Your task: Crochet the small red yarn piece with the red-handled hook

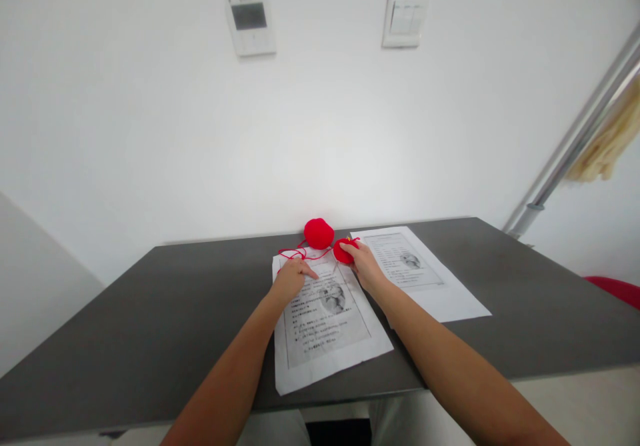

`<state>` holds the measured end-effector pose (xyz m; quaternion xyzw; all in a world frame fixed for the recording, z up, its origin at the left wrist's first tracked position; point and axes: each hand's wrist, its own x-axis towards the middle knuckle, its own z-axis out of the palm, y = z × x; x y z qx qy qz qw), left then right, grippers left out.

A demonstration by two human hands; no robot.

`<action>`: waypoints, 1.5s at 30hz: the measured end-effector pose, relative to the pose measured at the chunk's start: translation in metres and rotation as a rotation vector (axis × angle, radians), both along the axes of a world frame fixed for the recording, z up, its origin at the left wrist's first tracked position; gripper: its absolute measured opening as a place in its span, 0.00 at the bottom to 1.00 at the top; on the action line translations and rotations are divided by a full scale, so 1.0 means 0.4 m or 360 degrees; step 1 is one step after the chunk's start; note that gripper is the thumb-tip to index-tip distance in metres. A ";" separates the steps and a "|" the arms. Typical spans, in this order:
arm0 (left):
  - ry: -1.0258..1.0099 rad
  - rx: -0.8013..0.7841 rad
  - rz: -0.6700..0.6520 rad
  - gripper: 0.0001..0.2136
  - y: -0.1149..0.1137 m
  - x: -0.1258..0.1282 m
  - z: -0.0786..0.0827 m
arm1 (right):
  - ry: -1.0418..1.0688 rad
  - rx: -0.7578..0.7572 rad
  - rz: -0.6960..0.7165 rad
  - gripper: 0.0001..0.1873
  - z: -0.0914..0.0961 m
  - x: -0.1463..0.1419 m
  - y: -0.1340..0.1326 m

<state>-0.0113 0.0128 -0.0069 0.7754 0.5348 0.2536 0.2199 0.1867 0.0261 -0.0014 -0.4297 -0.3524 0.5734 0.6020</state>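
One round red yarn piece (342, 255), pinched by the right hand (367, 267), sits just right and nearside of the red yarn ball (319, 234). The left hand's (292, 279) hold is unclear.

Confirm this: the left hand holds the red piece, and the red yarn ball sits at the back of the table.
No: the right hand holds the red piece, as the head view shows. The red yarn ball does sit at the back of the table.
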 end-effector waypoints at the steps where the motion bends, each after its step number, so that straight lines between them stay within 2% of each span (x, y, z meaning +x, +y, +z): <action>1: 0.0012 -0.0002 -0.0004 0.25 0.000 0.001 -0.001 | 0.0003 -0.0001 0.0001 0.14 0.000 0.000 0.000; 14: 0.0210 0.0079 -0.0082 0.25 -0.019 0.016 0.000 | 0.0004 -0.0038 -0.0004 0.13 0.001 -0.005 -0.001; 23: 0.0122 0.0021 -0.0157 0.21 -0.005 -0.014 0.010 | -0.0080 -0.0095 0.0092 0.13 -0.005 -0.006 0.000; 27: 0.0014 -0.0096 -0.0069 0.21 -0.002 -0.041 0.022 | -0.0134 -0.0131 0.0171 0.09 -0.006 -0.010 -0.004; 33: -0.0149 -0.0278 0.0060 0.12 0.008 -0.086 0.034 | -0.0169 -0.0155 0.0212 0.07 -0.002 -0.015 -0.011; 45: -0.0189 -0.0365 0.0049 0.13 0.009 -0.100 0.031 | -0.0208 -0.0153 0.0221 0.07 -0.001 -0.012 -0.011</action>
